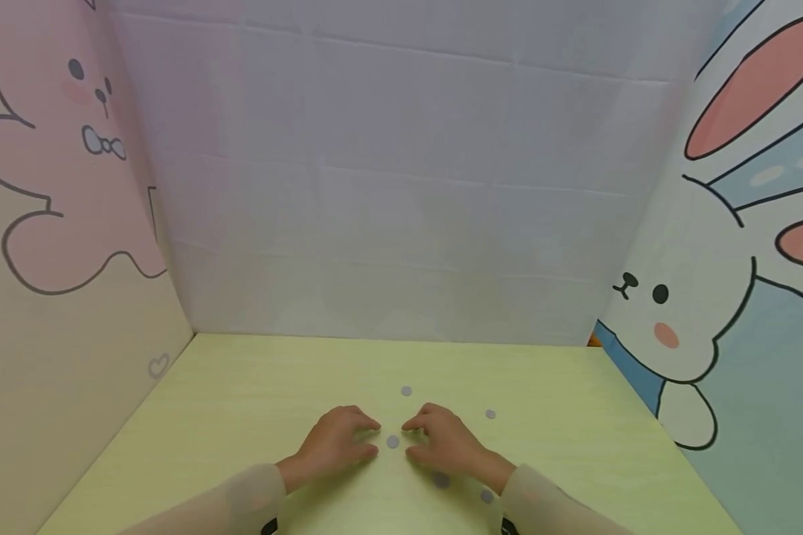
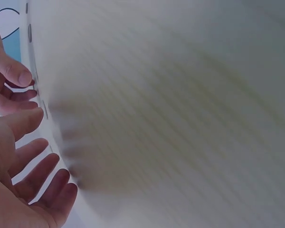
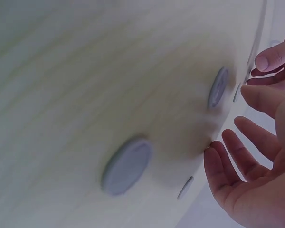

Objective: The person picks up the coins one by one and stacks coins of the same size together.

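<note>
– What's being held?
– Left hand (image 1: pixel 334 444) and right hand (image 1: pixel 450 444) are both released, loosely curved; tabletop contact I can't tell. A gray disc (image 1: pixel 392 442) lies between them, a second disc (image 1: pixel 407 391) farther, three more discs (image 1: pixel 491 414) right.
– Surroundings?
– Yellow tabletop (image 1: pixel 174 431), white sheet (image 1: pixel 401 186) at its far edge, rabbit-print panel (image 1: pixel 763 431) right, pink-animal panel (image 1: pixel 40 371) left; tabletop stretches beyond both hands.

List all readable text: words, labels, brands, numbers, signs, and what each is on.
No readable text in any view.
Gray discs: faint surface detail, too blurred to read.
Pink animal, white rabbit, small heart on the side walls: drawings, no lettering visible.
</note>
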Action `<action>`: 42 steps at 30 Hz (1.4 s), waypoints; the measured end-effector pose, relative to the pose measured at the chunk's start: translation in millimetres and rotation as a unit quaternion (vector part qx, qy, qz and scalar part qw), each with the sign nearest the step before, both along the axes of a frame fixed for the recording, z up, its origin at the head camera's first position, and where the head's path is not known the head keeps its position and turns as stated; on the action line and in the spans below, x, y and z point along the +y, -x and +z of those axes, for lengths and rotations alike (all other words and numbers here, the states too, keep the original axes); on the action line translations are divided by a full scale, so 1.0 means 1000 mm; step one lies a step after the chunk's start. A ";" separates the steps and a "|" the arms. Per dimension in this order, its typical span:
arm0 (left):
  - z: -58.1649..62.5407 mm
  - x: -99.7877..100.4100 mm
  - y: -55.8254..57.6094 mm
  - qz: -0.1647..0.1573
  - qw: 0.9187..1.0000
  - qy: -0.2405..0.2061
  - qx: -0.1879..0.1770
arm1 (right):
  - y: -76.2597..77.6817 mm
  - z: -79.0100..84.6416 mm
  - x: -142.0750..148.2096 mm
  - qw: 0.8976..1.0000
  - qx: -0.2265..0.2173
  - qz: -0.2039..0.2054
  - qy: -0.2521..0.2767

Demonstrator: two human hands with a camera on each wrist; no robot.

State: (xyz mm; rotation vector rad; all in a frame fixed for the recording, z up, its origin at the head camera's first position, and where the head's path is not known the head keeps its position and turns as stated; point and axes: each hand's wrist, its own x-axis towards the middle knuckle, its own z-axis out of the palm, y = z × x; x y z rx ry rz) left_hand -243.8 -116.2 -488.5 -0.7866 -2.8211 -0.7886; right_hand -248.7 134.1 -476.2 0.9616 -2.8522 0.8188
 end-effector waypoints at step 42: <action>-0.004 0.012 -0.001 0.011 0.999 -0.030 0.025 | -0.002 -0.006 -0.028 0.999 0.018 -0.033 0.016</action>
